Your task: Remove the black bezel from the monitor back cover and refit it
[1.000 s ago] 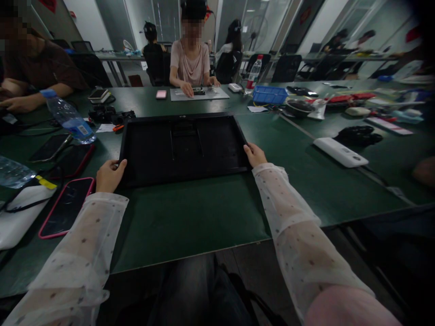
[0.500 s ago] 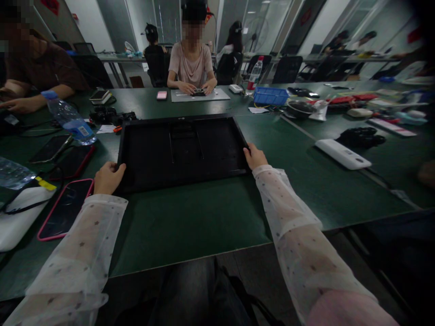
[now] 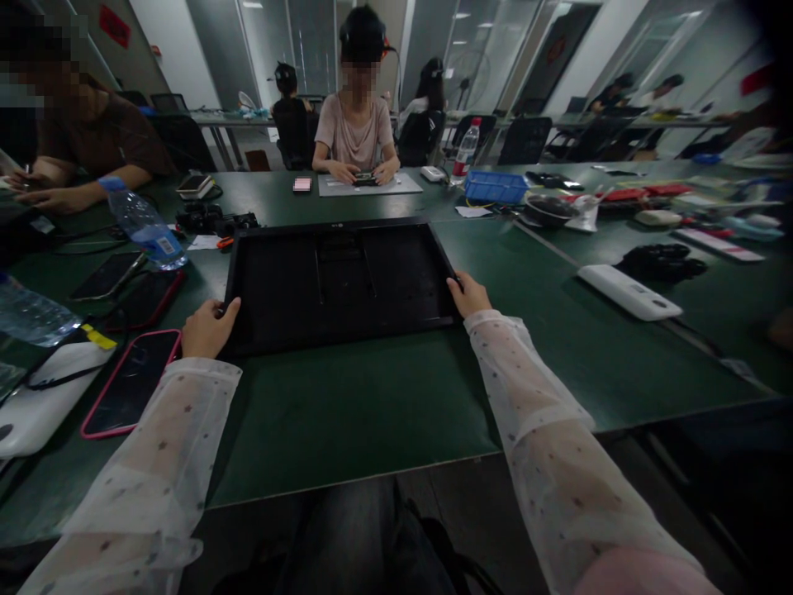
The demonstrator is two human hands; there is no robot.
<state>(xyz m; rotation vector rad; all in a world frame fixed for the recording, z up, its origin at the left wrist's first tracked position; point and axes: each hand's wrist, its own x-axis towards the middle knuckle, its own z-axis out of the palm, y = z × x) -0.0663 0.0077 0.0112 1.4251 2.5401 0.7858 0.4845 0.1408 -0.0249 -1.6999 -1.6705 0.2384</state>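
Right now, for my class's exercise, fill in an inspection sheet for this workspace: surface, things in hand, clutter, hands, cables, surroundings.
Surface: green table, its near edge visible.
Things in hand: black framed panel, recessed inside a raised rim.
Clutter: pink-edged phone and water bottle on the left; blue basket and white block on the right.
Hands: left hand grips the panel's left side; right hand its right side.
Cables: black cord across the white case at left.
Surroundings: co-worker seated opposite, at a light mat; black chair beyond.

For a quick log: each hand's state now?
Left hand: closed on the left edge of a black, rectangular, plastic-looking panel.
Right hand: closed on that panel's right edge.
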